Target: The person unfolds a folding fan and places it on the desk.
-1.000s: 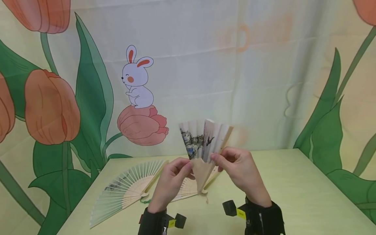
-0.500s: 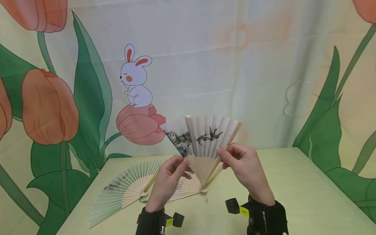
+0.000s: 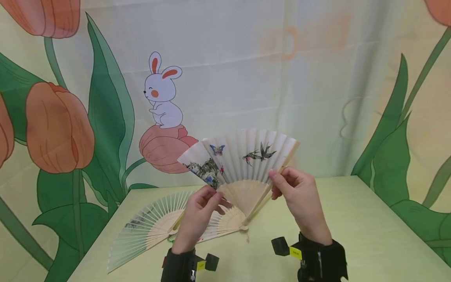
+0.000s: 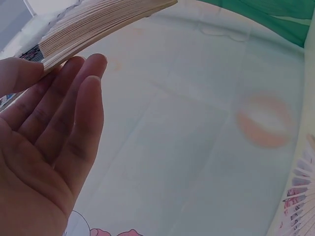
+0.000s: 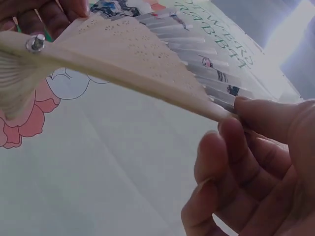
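Observation:
Both hands hold up a white folding fan point(image 3: 246, 156) with pale wooden ribs, partly spread. Its leaf bears two dark birds, a blue butterfly and a dark landscape patch at the left. The left hand point(image 3: 197, 217) pinches the left edge between thumb and fingers; the left wrist view shows its thumb over the stacked ribs point(image 4: 98, 29). On the right, the right hand point(image 3: 299, 199) pinches the wooden outer guard stick. In the right wrist view the metal rivet point(image 5: 36, 43) at the fan's pivot and the pierced ribs point(image 5: 123, 49) show.
A spread pale green fan point(image 3: 148, 223) lies on the yellow-green table point(image 3: 370, 235) at the left. Beside it lies another spread fan point(image 3: 227, 221), partly hidden behind the left hand and the held fan. A printed curtain point(image 3: 229, 78) hangs behind the table.
The held fan has spread from a narrow wedge to a wide arc, uncovering the birds and the butterfly. The left hand has moved left, the right hand to the right and slightly up.

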Action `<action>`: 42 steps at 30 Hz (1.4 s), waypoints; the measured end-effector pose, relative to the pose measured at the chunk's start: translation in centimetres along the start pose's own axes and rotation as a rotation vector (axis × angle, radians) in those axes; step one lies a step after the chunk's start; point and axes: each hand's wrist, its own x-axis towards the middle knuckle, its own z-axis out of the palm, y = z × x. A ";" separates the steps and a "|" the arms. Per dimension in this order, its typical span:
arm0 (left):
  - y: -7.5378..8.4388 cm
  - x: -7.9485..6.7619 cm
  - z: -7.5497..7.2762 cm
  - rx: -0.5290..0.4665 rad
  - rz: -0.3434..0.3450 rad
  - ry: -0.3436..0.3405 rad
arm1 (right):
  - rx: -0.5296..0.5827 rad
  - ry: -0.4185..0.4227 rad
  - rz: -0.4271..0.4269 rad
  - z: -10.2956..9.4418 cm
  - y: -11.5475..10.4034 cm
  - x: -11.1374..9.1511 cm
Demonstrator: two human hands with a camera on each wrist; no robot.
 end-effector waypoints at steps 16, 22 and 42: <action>0.2 -0.1 -0.3 -0.051 -0.027 0.026 | 0.202 0.067 -0.010 -0.4 0.1 0.3; 0.0 -0.2 -0.5 -0.060 0.003 0.036 | 0.275 0.089 0.000 -0.7 0.1 0.2; 0.1 -0.3 -0.6 -0.181 0.005 0.076 | 0.520 0.192 -0.001 -1.1 0.0 0.5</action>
